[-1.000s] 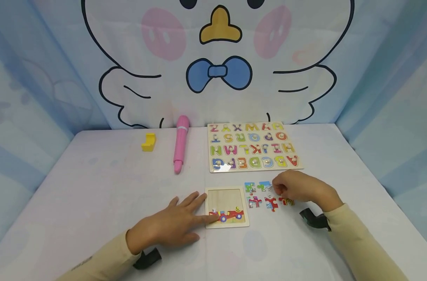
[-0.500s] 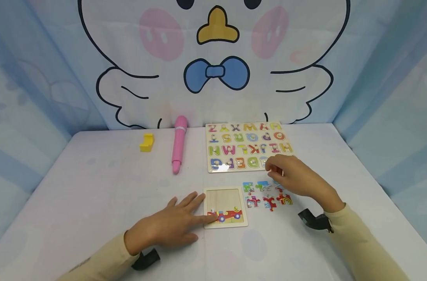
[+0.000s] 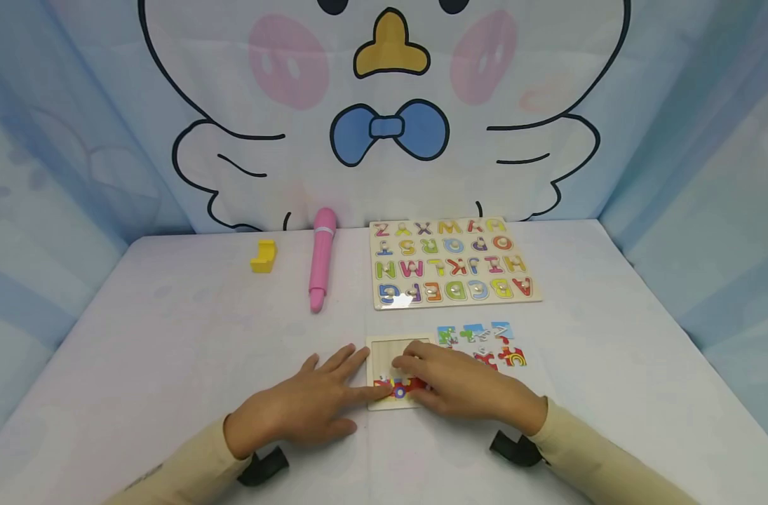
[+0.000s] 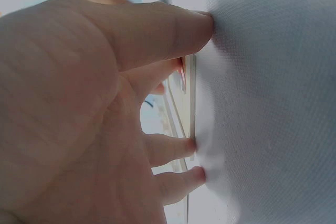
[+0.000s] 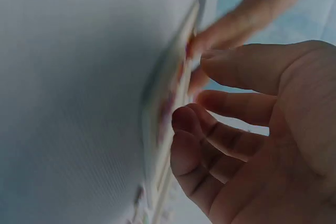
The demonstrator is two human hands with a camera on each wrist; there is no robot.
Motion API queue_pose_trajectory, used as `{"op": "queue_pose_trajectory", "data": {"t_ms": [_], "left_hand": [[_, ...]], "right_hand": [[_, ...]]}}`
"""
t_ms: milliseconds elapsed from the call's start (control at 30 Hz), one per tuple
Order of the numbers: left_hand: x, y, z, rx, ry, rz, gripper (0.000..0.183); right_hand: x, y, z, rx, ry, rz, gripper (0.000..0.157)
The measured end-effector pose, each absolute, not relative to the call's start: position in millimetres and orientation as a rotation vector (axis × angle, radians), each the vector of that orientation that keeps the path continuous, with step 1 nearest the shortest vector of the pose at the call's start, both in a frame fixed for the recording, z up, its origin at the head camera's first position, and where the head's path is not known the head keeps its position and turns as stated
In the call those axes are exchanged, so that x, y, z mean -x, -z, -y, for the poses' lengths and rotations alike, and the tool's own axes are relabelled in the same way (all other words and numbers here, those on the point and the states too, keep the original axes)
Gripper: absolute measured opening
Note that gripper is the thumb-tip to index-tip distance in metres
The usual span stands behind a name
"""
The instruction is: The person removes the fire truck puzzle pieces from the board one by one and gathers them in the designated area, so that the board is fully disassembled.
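Note:
A small wooden puzzle tray (image 3: 384,351) lies in front of me, red vehicle pieces (image 3: 401,387) fitted along its lower edge. My left hand (image 3: 304,396) is spread flat at its left side. Its index finger presses on the lower-left piece, and other fingertips touch the frame's left edge. My right hand (image 3: 468,382) hovers over the tray's right part, fingers loosely bent. In the right wrist view, thumb and fingers of the right hand (image 5: 247,119) stand apart, with no piece seen between them. Loose jigsaw pieces (image 3: 475,332) lie right of the tray, some hidden under the right hand.
Behind the tray lies a wooden alphabet board (image 3: 453,266) with pegged letters. To its left are a pink marker-shaped stick (image 3: 322,259) and a yellow block (image 3: 264,257). A printed curtain (image 3: 232,175) hangs behind the table (image 3: 188,337).
My right hand has left the loose pieces, risen towards the alphabet board, then swung left and down over the tray. The left hand has stayed in place.

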State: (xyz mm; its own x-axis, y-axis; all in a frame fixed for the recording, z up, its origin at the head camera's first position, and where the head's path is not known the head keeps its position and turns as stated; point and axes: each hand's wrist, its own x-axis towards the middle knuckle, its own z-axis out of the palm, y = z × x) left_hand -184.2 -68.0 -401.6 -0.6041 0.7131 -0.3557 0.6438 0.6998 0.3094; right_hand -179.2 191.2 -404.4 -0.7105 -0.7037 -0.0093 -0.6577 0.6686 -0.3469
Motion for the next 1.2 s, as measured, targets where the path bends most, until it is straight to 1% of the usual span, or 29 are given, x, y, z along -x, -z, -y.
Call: {"op": "queue_pose_trajectory", "data": {"t_ms": [333, 667, 967, 1200], "left_hand": [[183.9, 400.4, 68.6, -1.059, -0.209, -2.449, 0.064], [185.3, 400.5, 68.0, -1.046, -0.188, -2.436, 0.065], [183.4, 391.4, 70.2, -1.068, -0.206, -2.373, 0.055], [182.5, 389.5, 69.7, -1.074, -0.213, -2.354, 0.053]], "right_hand": [[178.6, 419.8, -179.8, 1.142, 0.561, -2.677, 0.042], [180.4, 425.5, -180.6, 1.102, 0.651, -2.679, 0.039], [180.3, 423.7, -180.1, 1.072, 0.669, -2.674, 0.039], [181.8, 423.7, -180.1, 1.057, 0.689, -2.663, 0.040]]}}
